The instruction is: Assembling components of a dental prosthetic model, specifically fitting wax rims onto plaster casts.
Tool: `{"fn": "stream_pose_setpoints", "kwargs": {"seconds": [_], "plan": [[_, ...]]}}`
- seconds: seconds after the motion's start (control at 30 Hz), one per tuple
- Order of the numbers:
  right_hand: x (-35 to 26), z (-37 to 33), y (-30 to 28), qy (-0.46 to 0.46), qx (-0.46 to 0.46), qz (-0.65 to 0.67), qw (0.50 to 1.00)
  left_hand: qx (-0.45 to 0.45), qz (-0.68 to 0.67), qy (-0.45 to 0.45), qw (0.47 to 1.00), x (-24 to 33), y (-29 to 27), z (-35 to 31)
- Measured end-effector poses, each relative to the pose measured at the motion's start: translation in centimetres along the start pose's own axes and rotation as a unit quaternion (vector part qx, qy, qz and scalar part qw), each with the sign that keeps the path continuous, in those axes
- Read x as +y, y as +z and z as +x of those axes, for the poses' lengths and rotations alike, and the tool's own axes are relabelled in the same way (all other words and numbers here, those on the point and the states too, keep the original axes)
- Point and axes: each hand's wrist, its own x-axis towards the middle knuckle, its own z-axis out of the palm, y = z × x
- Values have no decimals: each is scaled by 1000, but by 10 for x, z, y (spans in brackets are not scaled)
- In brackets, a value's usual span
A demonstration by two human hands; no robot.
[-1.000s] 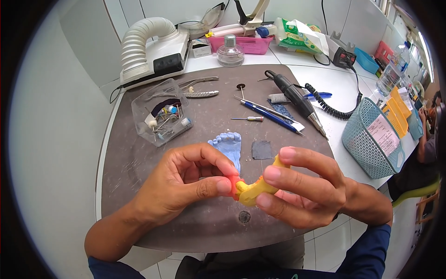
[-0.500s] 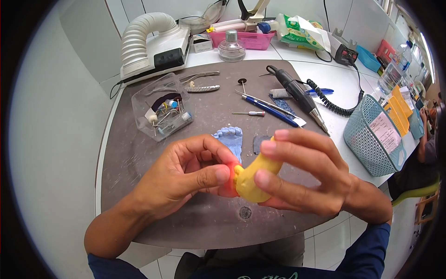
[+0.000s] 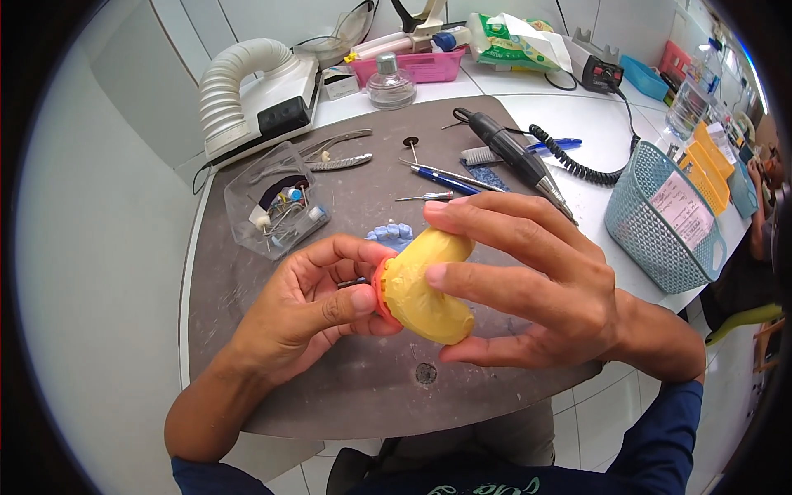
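Note:
A yellow dental cast [image 3: 429, 289] is held in my right hand [image 3: 536, 289], with the fingers spread along its outer side. My left hand [image 3: 318, 301] pinches a reddish-pink denture base [image 3: 381, 293] against the left edge of the cast, where the two touch. A small dark piece [image 3: 353, 282] shows between my left fingers; I cannot tell what it is. Just beyond my hands a blue dental cast [image 3: 391, 236] lies on the brown work mat [image 3: 330, 404], partly hidden by them.
Left of my hands stands a clear box [image 3: 276, 202] of small burs. Pliers [image 3: 338, 161], a mounted disc [image 3: 412, 144], a blue-handled tool [image 3: 441, 179] and a rotary handpiece [image 3: 516, 157] lie farther back. A teal basket [image 3: 660, 223] stands on the right, a white hose unit [image 3: 247, 99] at back left.
The yellow cast has turned so more of its broad face shows, and both hands have shifted slightly left. My right fingers have moved along it. The whole view has shifted a little.

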Motion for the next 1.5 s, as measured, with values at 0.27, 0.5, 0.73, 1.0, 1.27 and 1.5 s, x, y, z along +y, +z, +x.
{"fn": "stream_pose_setpoints", "kwargs": {"seconds": [0.27,0.5,0.73,1.0,1.27,1.5], "plan": [[0,-1,-3,2,-7,-5,1000,-12,-5,11,1000,-1,-1,2],[2,0,-1,8,-9,-3,1000,11,5,4,1000,-1,1,0],[4,-3,2,-18,-11,-27,999,19,5,2,1000,-1,3,-1],[3,-4,4,-41,8,-46,998,25,8,22,999,3,10,-3],[-2,-6,4,-69,0,-84,994,16,7,18,1000,1,9,-5],[-6,-5,9,-112,52,-109,986,18,6,15,1000,3,11,-6]]}}
